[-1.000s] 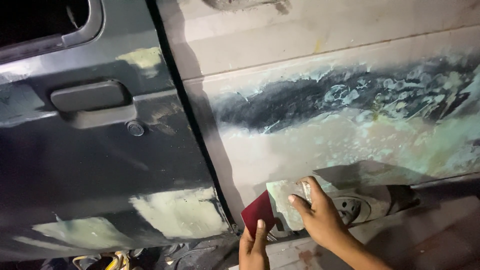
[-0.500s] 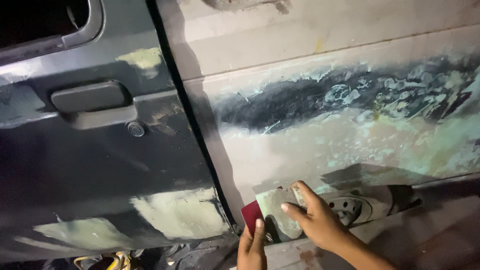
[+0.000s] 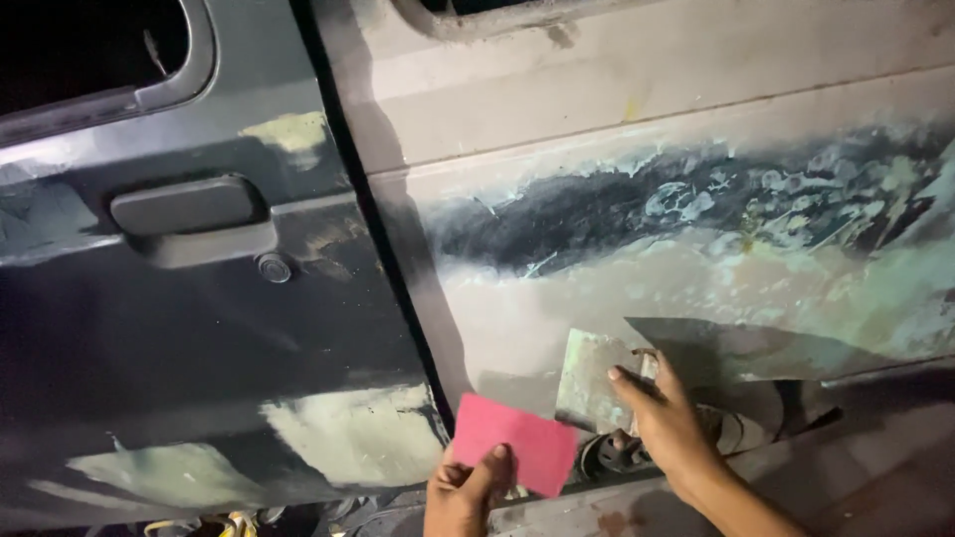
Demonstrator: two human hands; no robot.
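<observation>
Filler-smeared metal scraper (image 3: 593,383) lies flat against the lower car panel (image 3: 696,278), pressed there by the right hand (image 3: 668,423) — fingers closed on its edge. Left hand (image 3: 463,489) pinches a red card-shaped spreader (image 3: 513,442) just beside it. Even pressure at a low blade angle would likely smooth best — no labels or signs visible

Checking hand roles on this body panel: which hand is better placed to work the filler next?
Right, probably. The right hand already presses a metal spreader flat on the grey panel. The left hand sits lower, only pinching a red card off the surface.
</observation>
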